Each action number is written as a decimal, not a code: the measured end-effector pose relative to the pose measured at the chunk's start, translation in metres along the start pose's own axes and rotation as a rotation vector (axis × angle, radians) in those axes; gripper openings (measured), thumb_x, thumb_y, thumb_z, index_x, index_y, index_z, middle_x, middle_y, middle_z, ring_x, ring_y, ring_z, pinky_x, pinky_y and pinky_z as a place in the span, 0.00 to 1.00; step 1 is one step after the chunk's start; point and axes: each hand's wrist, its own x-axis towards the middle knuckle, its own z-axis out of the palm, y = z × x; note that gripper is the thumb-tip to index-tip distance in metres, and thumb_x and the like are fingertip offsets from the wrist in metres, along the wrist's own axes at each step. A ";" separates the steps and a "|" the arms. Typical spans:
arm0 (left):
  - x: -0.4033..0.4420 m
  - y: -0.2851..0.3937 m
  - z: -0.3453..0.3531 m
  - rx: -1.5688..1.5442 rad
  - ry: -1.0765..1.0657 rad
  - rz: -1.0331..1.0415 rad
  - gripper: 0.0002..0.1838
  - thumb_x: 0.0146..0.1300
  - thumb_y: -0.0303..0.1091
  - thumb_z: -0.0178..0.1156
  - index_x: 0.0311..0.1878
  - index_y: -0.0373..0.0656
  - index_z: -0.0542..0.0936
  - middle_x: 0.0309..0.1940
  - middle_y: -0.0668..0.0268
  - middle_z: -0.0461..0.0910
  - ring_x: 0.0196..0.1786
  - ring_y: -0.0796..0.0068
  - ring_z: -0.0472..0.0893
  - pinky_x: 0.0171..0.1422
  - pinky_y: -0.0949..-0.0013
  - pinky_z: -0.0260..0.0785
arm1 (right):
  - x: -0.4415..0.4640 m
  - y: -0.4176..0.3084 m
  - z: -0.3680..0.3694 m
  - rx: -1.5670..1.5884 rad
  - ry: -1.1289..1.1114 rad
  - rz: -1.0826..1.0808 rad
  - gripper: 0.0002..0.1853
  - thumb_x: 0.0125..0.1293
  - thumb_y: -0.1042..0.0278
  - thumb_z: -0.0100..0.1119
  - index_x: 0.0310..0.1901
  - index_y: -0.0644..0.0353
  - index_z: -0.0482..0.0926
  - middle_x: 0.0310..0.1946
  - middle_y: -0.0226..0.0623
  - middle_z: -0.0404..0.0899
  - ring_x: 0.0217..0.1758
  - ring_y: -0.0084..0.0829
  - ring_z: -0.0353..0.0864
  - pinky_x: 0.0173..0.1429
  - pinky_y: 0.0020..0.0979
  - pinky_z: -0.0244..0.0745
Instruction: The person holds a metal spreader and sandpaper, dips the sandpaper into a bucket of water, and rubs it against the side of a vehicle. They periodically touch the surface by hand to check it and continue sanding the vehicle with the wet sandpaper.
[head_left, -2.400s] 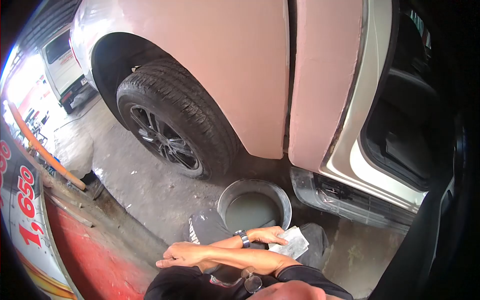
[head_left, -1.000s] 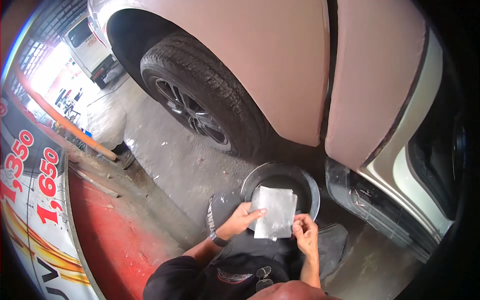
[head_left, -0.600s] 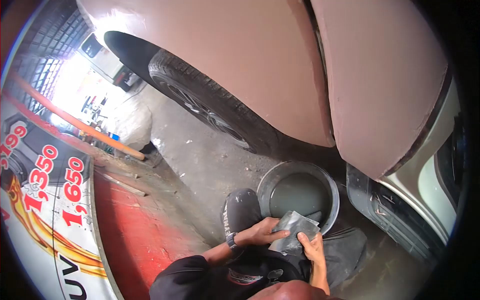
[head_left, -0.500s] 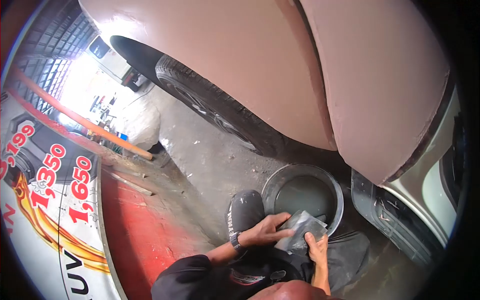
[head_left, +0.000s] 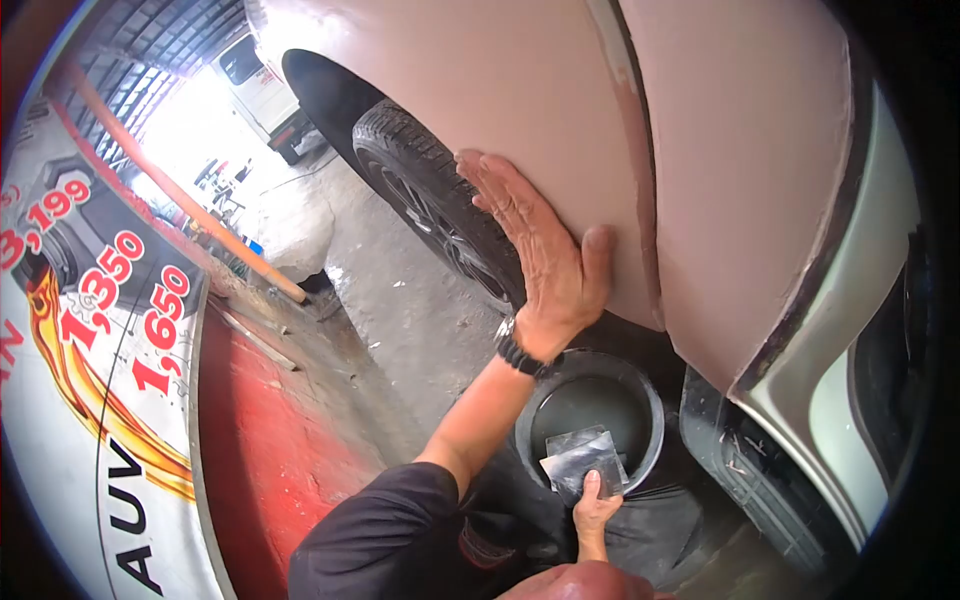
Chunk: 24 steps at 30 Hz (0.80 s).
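Note:
My left hand (head_left: 545, 255), with a dark watch on its wrist, lies flat with fingers stretched out against the pinkish-brown car panel (head_left: 530, 90), beside the wheel arch. Nothing is in it. Lower down, my right hand (head_left: 595, 505) grips thin, square, dark grey sheets that look like wet sandpaper (head_left: 580, 465), its thumb on top. These sheets are over the near side of a round bucket (head_left: 655, 420) of murky water. The fingers beneath the sheets are hidden.
A car wheel (head_left: 430, 200) stands left of the panel. Right of the bucket lies a dark plastic tray-like piece (head_left: 750, 480). A printed banner (head_left: 80, 400), a red surface (head_left: 270, 440) and an orange pole (head_left: 190, 205) are on the left; a white vehicle (head_left: 265, 90) stands behind.
My left hand has left the sandpaper and moved up onto the car panel. My right hand keeps the sandpaper, now lower and slightly left. The whole view has shifted a little.

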 end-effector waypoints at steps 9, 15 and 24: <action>0.122 -0.064 -0.031 0.105 0.190 -0.058 0.45 0.76 0.58 0.33 0.76 0.24 0.35 0.77 0.35 0.32 0.81 0.40 0.31 0.81 0.43 0.26 | -0.001 0.019 -0.004 -0.042 -0.092 -0.103 0.08 0.68 0.72 0.57 0.36 0.69 0.81 0.29 0.32 0.82 0.30 0.26 0.78 0.36 0.29 0.72; 0.237 -0.131 -0.073 -0.140 0.304 -0.188 0.28 0.76 0.47 0.37 0.60 0.28 0.65 0.62 0.37 0.64 0.69 0.41 0.62 0.74 0.48 0.53 | 0.000 0.023 0.000 -0.017 -0.072 -0.116 0.07 0.66 0.73 0.58 0.33 0.68 0.81 0.25 0.33 0.82 0.26 0.26 0.79 0.32 0.30 0.72; 0.253 -0.119 -0.082 -0.471 0.238 -0.316 0.33 0.78 0.52 0.36 0.66 0.28 0.69 0.63 0.44 0.72 0.67 0.58 0.71 0.73 0.58 0.62 | 0.003 0.009 0.000 -0.070 -0.140 -0.159 0.07 0.67 0.74 0.58 0.38 0.69 0.83 0.28 0.38 0.85 0.29 0.29 0.83 0.36 0.30 0.75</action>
